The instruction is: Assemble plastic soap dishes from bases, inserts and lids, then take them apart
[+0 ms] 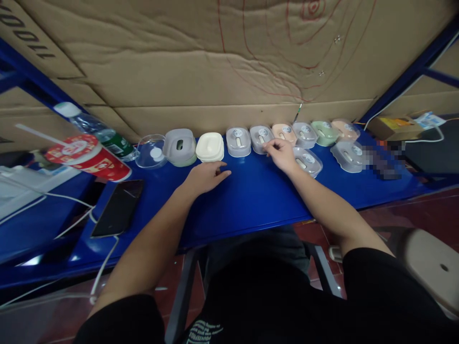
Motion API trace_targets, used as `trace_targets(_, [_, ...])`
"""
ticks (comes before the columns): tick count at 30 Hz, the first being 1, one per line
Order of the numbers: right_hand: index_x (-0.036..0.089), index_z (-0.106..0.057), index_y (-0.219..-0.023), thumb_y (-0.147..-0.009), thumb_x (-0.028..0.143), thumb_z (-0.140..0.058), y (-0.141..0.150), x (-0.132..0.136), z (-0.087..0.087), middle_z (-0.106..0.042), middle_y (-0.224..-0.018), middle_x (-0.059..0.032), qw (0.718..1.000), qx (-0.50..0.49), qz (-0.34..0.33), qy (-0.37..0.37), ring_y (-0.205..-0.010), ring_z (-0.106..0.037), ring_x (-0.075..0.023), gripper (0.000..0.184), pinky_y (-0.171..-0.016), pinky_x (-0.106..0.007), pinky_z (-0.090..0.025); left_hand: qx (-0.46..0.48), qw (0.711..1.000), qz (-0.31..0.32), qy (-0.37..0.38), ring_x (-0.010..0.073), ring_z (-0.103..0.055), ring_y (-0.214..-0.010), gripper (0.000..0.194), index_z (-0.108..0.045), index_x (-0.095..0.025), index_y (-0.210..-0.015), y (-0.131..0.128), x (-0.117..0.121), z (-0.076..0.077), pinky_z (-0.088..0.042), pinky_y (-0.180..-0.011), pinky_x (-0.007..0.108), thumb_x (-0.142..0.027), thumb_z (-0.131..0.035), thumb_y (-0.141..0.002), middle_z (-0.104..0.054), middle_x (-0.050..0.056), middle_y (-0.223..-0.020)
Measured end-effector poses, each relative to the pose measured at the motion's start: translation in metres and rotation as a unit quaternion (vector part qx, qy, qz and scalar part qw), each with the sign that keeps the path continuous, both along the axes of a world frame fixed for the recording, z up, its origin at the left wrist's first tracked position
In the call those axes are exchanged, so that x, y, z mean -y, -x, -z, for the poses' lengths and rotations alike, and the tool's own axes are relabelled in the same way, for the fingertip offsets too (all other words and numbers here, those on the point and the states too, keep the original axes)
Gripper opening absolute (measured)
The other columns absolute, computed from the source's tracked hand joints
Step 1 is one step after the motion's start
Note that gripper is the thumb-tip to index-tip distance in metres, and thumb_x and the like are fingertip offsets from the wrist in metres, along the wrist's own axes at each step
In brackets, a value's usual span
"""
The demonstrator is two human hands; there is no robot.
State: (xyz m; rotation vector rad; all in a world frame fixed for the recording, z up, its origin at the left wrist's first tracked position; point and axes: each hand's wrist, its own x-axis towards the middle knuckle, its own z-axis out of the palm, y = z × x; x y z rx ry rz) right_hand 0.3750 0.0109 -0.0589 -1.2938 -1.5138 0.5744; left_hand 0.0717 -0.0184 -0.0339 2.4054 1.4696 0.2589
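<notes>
My left hand (211, 176) is open just in front of a cream square container (210, 147), thumb apart from the fingers; whether it touches the container I cannot tell. My right hand (283, 154) has its fingers bent together at the right edge of a grey container (261, 137) with a clear lid. A similar grey container (238, 142) stands to its left. Just beyond the right hand are an orange one (284, 133) and another grey one (304, 134). Partly hidden behind my right wrist is a further clear-lidded container (309, 161).
Left of the cream container stand a grey tub (180, 147) and a clear lid (148, 154). Further left are a bottle (114, 141), a red cup with straw (96, 160) and a phone (117, 209). Green (324, 134), orange (346, 130) and grey (347, 156) containers stand right. Cardboard (172, 62) walls the back.
</notes>
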Motion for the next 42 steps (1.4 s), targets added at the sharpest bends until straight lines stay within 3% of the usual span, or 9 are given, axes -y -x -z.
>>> trace_targets(3, [0.024, -0.061, -0.067, -0.092, 0.046, -0.067, -0.028, -0.019, -0.001, -0.062, -0.061, -0.0009, 0.997, -0.023, 0.067, -0.028, -0.059, -0.059, -0.0172, 0.035, -0.063, -0.034, -0.053, 0.002, 1.000, 0.002, 0.002, 0.0246, -0.072, -0.096, 0.055, -0.068, -0.020, -0.137, 0.000, 0.000, 0.000, -0.051, -0.081, 0.035, -0.057, -0.051, -0.100, -0.078, 0.009, -0.105])
trace_targets(7, [0.025, -0.055, -0.067, -0.095, 0.053, -0.063, -0.056, -0.033, -0.002, -0.061, -0.064, 0.0000, 0.988, -0.044, 0.137, -0.062, -0.059, -0.058, -0.0161, 0.040, -0.061, -0.032, -0.052, 0.004, 1.000, 0.005, 0.000, 0.0246, -0.072, -0.097, 0.056, -0.067, -0.020, -0.138, 0.001, -0.001, 0.000, -0.052, -0.082, 0.035, -0.058, -0.050, -0.100, -0.078, 0.008, -0.104])
trace_targets(14, [0.024, -0.054, -0.066, -0.091, 0.059, -0.069, -0.102, -0.045, -0.008, -0.059, -0.062, 0.0016, 0.974, -0.091, 0.175, -0.116, -0.050, -0.050, -0.0127, 0.045, -0.055, -0.031, -0.047, 0.009, 1.000, -0.009, -0.003, 0.0254, -0.071, -0.098, 0.054, -0.068, -0.018, -0.136, 0.005, -0.005, 0.000, -0.051, -0.083, 0.036, -0.055, -0.050, -0.100, -0.077, 0.009, -0.101])
trace_targets(19, [0.025, -0.053, -0.067, -0.091, 0.064, -0.067, -0.119, -0.050, -0.007, -0.061, -0.063, 0.0006, 0.969, -0.102, 0.195, -0.116, -0.047, -0.048, -0.0125, 0.048, -0.050, -0.032, -0.045, 0.027, 0.998, -0.055, -0.030, 0.0239, -0.071, -0.096, 0.048, -0.070, -0.022, -0.131, 0.007, -0.003, -0.010, -0.050, -0.083, 0.035, -0.054, -0.051, -0.100, -0.078, 0.006, -0.100])
trace_targets(22, [0.025, -0.055, -0.067, -0.092, 0.063, -0.066, -0.113, -0.048, -0.006, -0.060, -0.062, 0.0005, 0.971, -0.069, 0.185, -0.132, -0.051, -0.051, -0.0142, 0.047, -0.056, -0.034, -0.049, 0.032, 0.988, -0.111, -0.098, 0.0261, -0.070, -0.107, 0.044, -0.070, -0.023, -0.131, 0.015, -0.002, -0.020, -0.051, -0.092, 0.038, -0.050, -0.049, -0.102, -0.077, 0.007, -0.108])
trace_targets(25, [0.024, -0.059, -0.067, -0.091, 0.058, -0.066, -0.094, -0.039, -0.006, -0.060, -0.063, 0.0002, 0.976, 0.007, 0.165, -0.141, -0.059, -0.056, -0.0169, 0.042, -0.062, -0.035, -0.050, 0.028, 0.967, -0.194, -0.163, 0.0320, -0.065, -0.121, 0.044, -0.068, -0.022, -0.133, 0.030, -0.003, -0.029, -0.051, -0.100, 0.045, -0.048, -0.051, -0.102, -0.069, 0.013, -0.130])
trace_targets(29, [0.023, -0.066, -0.071, -0.089, 0.051, -0.067, -0.061, -0.020, -0.006, -0.067, -0.066, -0.0019, 0.982, 0.124, 0.079, -0.119, -0.064, -0.060, -0.0195, 0.033, -0.065, -0.035, -0.050, -0.001, 0.951, -0.272, -0.149, 0.0399, -0.066, -0.121, 0.050, -0.068, -0.022, -0.134, 0.050, -0.008, -0.032, -0.054, -0.099, 0.052, -0.053, -0.063, -0.095, -0.058, 0.019, -0.144])
trace_targets(35, [0.022, -0.075, -0.081, -0.090, 0.047, -0.066, -0.033, -0.001, -0.009, -0.075, -0.073, -0.0035, 0.977, 0.188, -0.040, -0.091, -0.065, -0.065, -0.0202, 0.028, -0.067, -0.034, -0.050, -0.023, 0.956, -0.274, -0.100, 0.0405, -0.067, -0.119, 0.054, -0.068, -0.022, -0.133, 0.063, -0.016, -0.026, -0.055, -0.097, 0.052, -0.056, -0.069, -0.091, -0.058, 0.021, -0.141])
trace_targets(42, [0.021, -0.078, -0.083, -0.090, 0.049, -0.064, -0.027, 0.004, -0.014, -0.077, -0.074, -0.0043, 0.975, 0.201, -0.061, -0.074, -0.065, -0.066, -0.0204, 0.032, -0.066, -0.034, -0.050, -0.013, 0.959, -0.257, -0.114, 0.0360, -0.068, -0.113, 0.035, -0.073, -0.025, -0.116, 0.065, -0.020, -0.018, -0.057, -0.094, 0.053, -0.049, -0.068, -0.092, -0.064, 0.016, -0.134])
